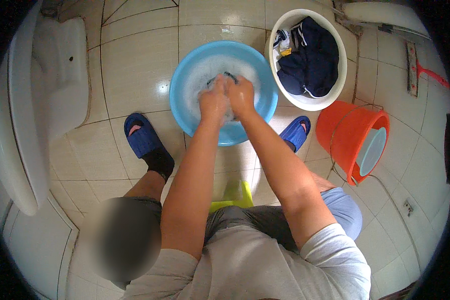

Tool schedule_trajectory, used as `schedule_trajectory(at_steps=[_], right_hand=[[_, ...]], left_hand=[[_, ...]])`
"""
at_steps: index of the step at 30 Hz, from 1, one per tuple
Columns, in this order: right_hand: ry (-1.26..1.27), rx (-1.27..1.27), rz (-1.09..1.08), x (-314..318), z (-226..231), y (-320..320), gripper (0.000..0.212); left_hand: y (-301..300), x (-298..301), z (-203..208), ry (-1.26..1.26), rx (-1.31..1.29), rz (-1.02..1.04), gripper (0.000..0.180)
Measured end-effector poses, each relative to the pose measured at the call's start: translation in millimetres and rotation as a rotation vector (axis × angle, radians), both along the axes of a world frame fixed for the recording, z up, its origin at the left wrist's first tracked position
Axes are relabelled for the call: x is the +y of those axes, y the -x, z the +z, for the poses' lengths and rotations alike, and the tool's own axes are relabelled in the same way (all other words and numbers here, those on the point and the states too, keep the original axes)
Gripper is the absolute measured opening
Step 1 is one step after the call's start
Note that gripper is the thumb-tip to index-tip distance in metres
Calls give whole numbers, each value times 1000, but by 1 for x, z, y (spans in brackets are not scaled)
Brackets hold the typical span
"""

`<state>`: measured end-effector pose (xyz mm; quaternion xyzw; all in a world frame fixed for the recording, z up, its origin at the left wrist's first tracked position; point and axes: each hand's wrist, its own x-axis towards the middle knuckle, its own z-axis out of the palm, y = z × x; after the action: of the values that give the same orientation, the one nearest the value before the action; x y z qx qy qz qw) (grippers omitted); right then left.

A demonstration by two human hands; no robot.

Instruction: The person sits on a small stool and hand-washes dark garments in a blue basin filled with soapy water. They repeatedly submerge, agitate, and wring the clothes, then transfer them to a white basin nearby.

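Note:
A round light-blue basin (179, 117) stands on the tiled floor in front of me, holding white soapy suds (205, 65). Both hands are down in the foam near its middle, side by side and almost touching. Between and just beyond my fingers a small part of a wet, dark cloth (231, 76) shows; foam and my hands hide the rest, so its kind cannot be made out. My left hand (213, 102) is closed on this cloth with the fingers bunched. Curled fingers of my right hand (241, 95) grip it too.
A cream tub (310, 103) with dark navy clothes (317, 55) stands right of the basin. Nearer, an orange bucket (335, 125) holds a pale-blue round item (371, 151). A red-handled squeegee (432, 76) is at far right. Blue slippers (144, 140) flank the basin; a yellow-green stool (246, 195) is beneath me.

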<state>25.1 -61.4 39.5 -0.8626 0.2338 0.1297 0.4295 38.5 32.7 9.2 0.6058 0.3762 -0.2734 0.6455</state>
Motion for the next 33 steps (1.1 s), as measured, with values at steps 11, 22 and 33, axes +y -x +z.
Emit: schedule_trajectory(at_steps=[11,22,33], right_hand=[[564,-29,462,-34,-37,-20,62],[-53,50,348,20,24,7,52],[-55,184,37,17,2,-3,51]], left_hand=[[38,-5,22,250,154,475,84],[31,28,-26,561,143,641,61],[0,16,16,172,-48,342,53]])
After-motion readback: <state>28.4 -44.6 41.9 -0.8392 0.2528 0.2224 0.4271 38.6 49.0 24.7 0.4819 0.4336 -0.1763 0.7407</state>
